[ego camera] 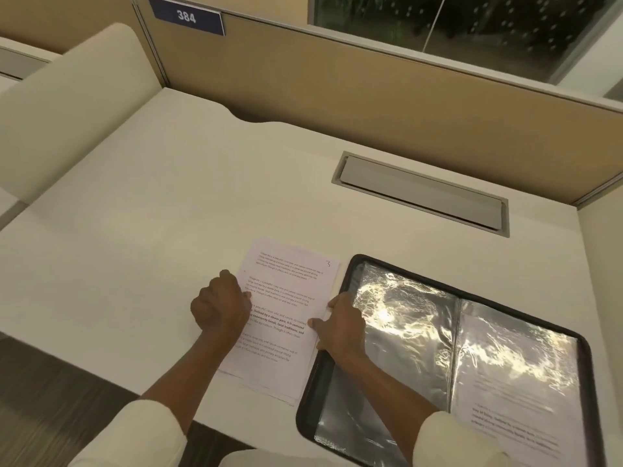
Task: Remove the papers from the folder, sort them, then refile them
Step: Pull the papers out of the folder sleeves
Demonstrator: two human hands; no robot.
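Note:
A small stack of printed papers (pixel 290 291) lies on the white desk (pixel 141 230), its top sheet marked with a handwritten 3. My left hand (pixel 219 306) grips the stack's left edge with curled fingers. My right hand (pixel 340 323) pinches the stack's right edge between thumb and fingers. Just to the right lies the black folder (pixel 347 271), open flat, with shiny clear sleeves. A printed sheet (pixel 512 419) shows inside the sleeve on its right page.
A grey cable hatch (pixel 421 193) is set into the desk behind the folder. A tan partition (pixel 337 92) with a plate reading 384 closes the back. A cream side panel (pixel 77 106) stands at the left. The desk's front edge runs below my arms.

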